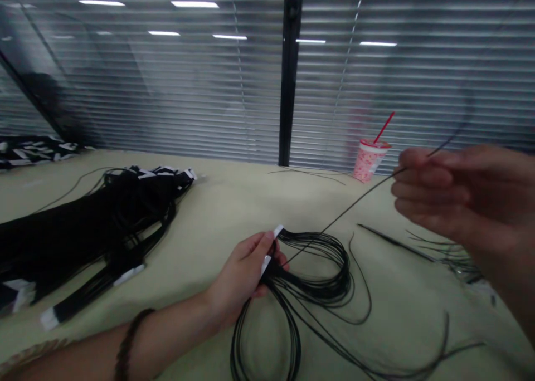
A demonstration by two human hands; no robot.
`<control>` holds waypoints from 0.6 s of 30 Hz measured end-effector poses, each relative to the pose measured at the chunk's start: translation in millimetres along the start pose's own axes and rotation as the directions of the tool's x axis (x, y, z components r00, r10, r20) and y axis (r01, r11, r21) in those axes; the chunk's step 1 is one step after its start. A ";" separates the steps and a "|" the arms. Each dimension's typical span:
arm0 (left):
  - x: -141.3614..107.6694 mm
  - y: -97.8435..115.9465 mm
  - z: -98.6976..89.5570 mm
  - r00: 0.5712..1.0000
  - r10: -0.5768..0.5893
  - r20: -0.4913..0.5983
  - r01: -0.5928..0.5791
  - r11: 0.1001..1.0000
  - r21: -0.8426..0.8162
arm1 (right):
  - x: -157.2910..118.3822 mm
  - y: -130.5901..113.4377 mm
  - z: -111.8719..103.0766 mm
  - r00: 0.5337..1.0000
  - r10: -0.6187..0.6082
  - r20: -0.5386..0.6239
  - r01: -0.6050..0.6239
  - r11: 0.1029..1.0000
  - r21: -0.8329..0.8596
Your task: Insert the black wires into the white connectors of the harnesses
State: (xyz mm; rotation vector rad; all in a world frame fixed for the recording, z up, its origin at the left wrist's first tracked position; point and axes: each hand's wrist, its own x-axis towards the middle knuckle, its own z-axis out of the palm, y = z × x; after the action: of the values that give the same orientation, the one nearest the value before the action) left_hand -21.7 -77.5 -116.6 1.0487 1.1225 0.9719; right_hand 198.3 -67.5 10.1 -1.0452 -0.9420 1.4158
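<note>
Gripping, head-cam view: L hand (244, 275) clamped on a bundle of thin black cords (309, 286) at its white tag (271, 248), on the cream tabletop (217, 203). R hand (463, 194) raised apart from L, fingers curled together, apparently pinching one single strand (351, 210) that runs up from the bundle and out past the fingertips.

Handling (judged): very light, soft, limp; cords look springy enough to hold loose curves, likely to slip and tangle. Best hold = tagged end, where strands are bound tight, or one strand at a time.

Appearance: matte black, fine, loops spread on the table in front of me, some trailing toward lower R. Nearby: larger tagged black cord bunch (83, 230) at L; pink patterned paper cup (370, 161) w/ red straw by the blinds.
</note>
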 end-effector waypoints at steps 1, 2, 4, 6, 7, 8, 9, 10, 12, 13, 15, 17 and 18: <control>-0.2 0.5 0.3 1.000 -0.004 0.000 0.004 1.000 -0.006 | 3.5 -3.5 -1.5 0.995 -0.064 -0.072 0.067 0.997 0.028; -0.4 0.9 0.6 1.000 -0.006 0.005 0.006 1.000 -0.012 | 8.1 -5.8 -3.3 0.986 -0.129 -0.104 0.135 0.990 0.051; -0.8 1.2 0.6 1.000 -0.004 0.021 0.004 1.000 -0.025 | 19.5 -6.6 -8.4 0.966 -0.243 -0.087 0.250 0.964 0.089; -0.9 1.0 0.1 1.000 -0.001 0.024 0.002 1.000 -0.027 | 30.6 -1.6 -13.1 0.946 -0.323 -0.015 0.323 0.942 0.095; -1.0 0.8 -0.1 1.000 -0.004 0.021 0.004 1.000 -0.023 | 34.7 3.4 -14.2 0.935 -0.353 0.027 0.350 0.934 0.066; -1.1 0.7 -0.3 1.000 -0.008 0.016 0.008 1.000 -0.018 | 37.4 10.3 -13.8 0.923 -0.378 0.069 0.378 0.926 0.012; -1.2 0.7 -0.4 1.000 -0.015 0.013 0.015 1.000 -0.015 | 38.5 19.0 -11.7 0.911 -0.395 0.113 0.405 0.912 -0.073; -1.5 0.9 -0.5 1.000 -0.021 0.013 0.021 1.000 -0.014 | 38.0 29.5 -7.8 0.890 -0.426 0.163 0.452 0.873 -0.183; -2.3 1.8 -0.5 1.000 -0.022 0.014 0.023 1.000 -0.013 | 33.5 54.6 3.8 0.881 -0.376 0.287 0.468 0.778 -0.419; -2.7 2.4 -0.5 1.000 -0.018 0.009 0.018 1.000 -0.010 | 30.2 68.3 10.4 0.877 -0.322 0.357 0.472 0.718 -0.512; -3.2 3.5 -0.4 1.000 -0.002 -0.001 0.002 1.000 -0.001 | 23.6 94.8 22.0 0.841 -0.291 0.457 0.533 0.592 -0.605; -3.1 4.0 -0.5 1.000 0.006 -0.012 -0.006 1.000 0.002 | 19.0 116.5 28.5 0.816 -0.296 0.497 0.573 0.530 -0.625; -2.8 4.2 -0.5 1.000 -0.002 -0.012 0.002 1.000 -0.002 | 17.9 124.6 29.5 0.809 -0.289 0.511 0.583 0.502 -0.639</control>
State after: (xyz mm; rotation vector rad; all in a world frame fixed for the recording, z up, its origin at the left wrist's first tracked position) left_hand -23.0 -79.1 -112.1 1.0412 1.1318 0.9792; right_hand 132.6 -61.8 -101.2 -1.0367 -2.0601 0.7047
